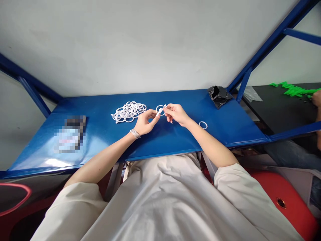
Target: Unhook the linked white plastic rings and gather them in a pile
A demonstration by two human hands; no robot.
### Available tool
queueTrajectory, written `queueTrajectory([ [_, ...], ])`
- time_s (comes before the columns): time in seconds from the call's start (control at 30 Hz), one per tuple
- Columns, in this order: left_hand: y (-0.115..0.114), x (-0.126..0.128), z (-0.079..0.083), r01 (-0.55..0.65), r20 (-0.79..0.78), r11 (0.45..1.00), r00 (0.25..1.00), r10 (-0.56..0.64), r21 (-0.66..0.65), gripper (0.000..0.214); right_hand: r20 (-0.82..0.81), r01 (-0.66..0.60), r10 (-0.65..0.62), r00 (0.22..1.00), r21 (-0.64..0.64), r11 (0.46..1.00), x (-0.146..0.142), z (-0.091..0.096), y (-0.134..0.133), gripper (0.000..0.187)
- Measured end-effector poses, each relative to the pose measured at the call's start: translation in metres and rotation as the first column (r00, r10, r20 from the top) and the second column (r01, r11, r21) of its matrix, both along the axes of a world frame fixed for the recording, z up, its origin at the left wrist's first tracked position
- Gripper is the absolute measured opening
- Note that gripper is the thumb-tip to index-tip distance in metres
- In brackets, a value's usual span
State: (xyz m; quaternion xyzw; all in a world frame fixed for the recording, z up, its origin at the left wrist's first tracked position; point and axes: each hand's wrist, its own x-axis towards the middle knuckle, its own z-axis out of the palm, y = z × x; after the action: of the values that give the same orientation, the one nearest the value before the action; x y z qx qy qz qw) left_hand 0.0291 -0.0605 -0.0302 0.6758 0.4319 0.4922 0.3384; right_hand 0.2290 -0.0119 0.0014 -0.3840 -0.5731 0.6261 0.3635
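Note:
Both my hands meet over the middle of the blue table (105, 134). My left hand (144, 122), with a bracelet at the wrist, pinches a small white ring (160, 110) from the left. My right hand (176, 113) pinches the same ring from the right, fingers closed on a small white piece at its rim. A pile of several white rings (129, 111) lies just left of my left hand. One single white ring (203, 125) lies flat on the table beside my right forearm.
A crumpled black bag (218, 96) sits at the table's back right. A blurred-out flat object (70, 134) lies at the left. Blue frame struts (265, 47) rise on both sides. At the far right another person's hand (317, 98) works by green parts (296, 89) on a black table.

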Motion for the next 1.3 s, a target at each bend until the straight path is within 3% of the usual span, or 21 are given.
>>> queueTrajectory([
  [0.17,0.000,0.001,-0.001,-0.004,0.117,1.000,0.993,0.006,-0.017,0.052,0.009,-0.009,0.009,1.000,-0.067,0.998,-0.001,-0.001,0.001,0.045],
  [0.5,0.002,0.001,0.004,0.022,0.068,0.998,0.998,-0.018,-0.061,0.045,0.113,0.004,0.007,0.994,-0.098,0.995,-0.001,-0.002,0.001,0.044],
  [0.6,0.003,-0.001,0.003,-0.032,-0.006,0.999,0.999,0.032,0.022,0.041,0.223,0.037,-0.015,0.975,-0.097,0.995,-0.002,-0.006,0.002,0.041],
  [0.67,0.003,-0.003,0.002,-0.102,-0.072,0.988,0.991,0.111,0.116,0.036,0.337,0.077,-0.064,0.939,-0.028,0.997,-0.003,-0.010,0.003,0.034],
  [0.73,0.004,-0.004,0.001,-0.139,-0.121,0.973,0.979,0.163,0.185,0.033,0.418,0.119,-0.175,0.891,0.157,0.980,-0.002,-0.015,0.005,0.024],
  [0.83,0.006,-0.007,-0.001,-0.131,-0.139,0.964,0.976,0.166,0.233,0.035,0.371,0.082,-0.273,0.888,0.455,0.887,0.000,-0.021,0.007,0.029],
  [0.93,0.006,-0.008,-0.001,-0.071,-0.124,0.962,0.987,0.106,0.263,0.039,0.262,-0.051,-0.098,0.960,0.508,0.860,0.000,-0.022,0.007,0.042],
  [1.07,0.003,-0.007,0.001,-0.004,-0.088,0.962,0.996,0.029,0.274,0.041,0.108,-0.171,0.141,0.984,0.366,0.915,-0.006,-0.024,0.003,0.071],
  [1.17,0.002,-0.006,0.001,0.007,-0.104,0.963,0.994,0.022,0.271,0.048,0.068,-0.185,0.172,0.983,0.370,0.910,-0.010,-0.024,-0.002,0.078],
  [1.3,0.001,-0.004,0.001,0.028,-0.133,0.964,0.991,0.008,0.264,0.047,0.105,-0.202,0.172,0.979,0.502,0.841,-0.012,-0.023,-0.010,0.062],
])
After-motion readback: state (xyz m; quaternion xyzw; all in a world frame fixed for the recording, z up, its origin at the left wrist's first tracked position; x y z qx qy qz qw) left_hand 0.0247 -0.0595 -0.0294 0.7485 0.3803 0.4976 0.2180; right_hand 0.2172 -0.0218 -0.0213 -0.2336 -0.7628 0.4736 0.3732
